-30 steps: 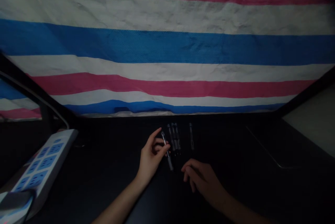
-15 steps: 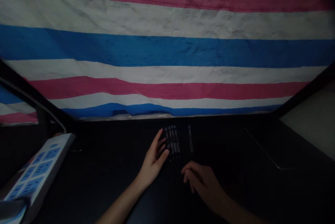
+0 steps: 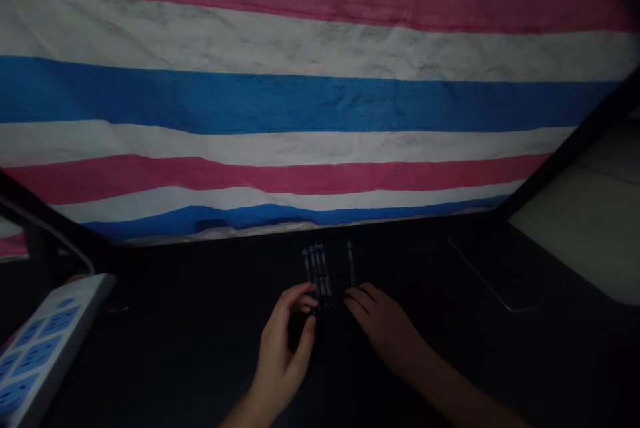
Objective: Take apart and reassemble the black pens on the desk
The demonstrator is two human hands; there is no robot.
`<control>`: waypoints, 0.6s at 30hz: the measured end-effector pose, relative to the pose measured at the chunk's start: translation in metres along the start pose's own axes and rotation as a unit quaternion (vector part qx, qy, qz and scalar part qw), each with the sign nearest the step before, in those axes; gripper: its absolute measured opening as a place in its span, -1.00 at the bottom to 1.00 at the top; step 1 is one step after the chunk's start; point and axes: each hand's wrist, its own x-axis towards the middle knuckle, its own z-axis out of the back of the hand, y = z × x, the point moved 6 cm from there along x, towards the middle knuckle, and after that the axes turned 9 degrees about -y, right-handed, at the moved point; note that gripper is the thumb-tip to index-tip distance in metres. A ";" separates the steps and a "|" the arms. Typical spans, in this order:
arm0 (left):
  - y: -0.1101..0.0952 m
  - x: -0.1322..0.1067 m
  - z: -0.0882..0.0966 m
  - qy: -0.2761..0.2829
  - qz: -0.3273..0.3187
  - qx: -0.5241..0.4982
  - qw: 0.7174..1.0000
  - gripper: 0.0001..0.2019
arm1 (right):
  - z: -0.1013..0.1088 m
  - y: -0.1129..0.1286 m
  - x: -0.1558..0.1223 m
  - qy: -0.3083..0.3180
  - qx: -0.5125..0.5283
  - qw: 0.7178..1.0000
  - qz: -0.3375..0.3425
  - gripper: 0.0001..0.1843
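Several slim clear pens [image 3: 323,275] lie side by side on the dark desk [image 3: 200,335], pointing away from me. The leftmost pen [image 3: 307,265] sits slightly apart from the others at its far end. My left hand [image 3: 283,341] is at the near end of that pen, fingers curved and thumb well apart; whether it touches the pen is unclear. To the right, a single pen [image 3: 351,261] lies apart from the row. My right hand [image 3: 383,328] has its fingertips closed around that pen's near end, which they hide.
A white power strip [image 3: 75,321] with blue socket faces lies at the left. Behind the desk hangs a striped red, white and blue sheet [image 3: 320,105]. A flat dark object with a pale edge [image 3: 523,309] lies at the right. The light is dim.
My right hand has moved forward onto the single pen's near end. My left hand has drawn back toward the near end of the row, its fingers more curved. The view has shifted slightly right.
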 end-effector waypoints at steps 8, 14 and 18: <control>0.002 0.000 -0.004 0.015 0.042 -0.022 0.999 -0.68 | 0.034 -0.006 -0.001 -0.176 0.122 0.974 -0.068 -0.67; 0.005 -0.002 -0.018 0.084 0.134 -0.071 0.985 -0.78 | 0.064 -0.020 -0.013 -0.330 0.245 0.877 -0.249 -0.84; 0.008 -0.006 -0.026 0.120 0.188 -0.103 0.969 -0.67 | 0.068 -0.028 -0.026 -0.396 0.353 0.767 -0.361 -0.85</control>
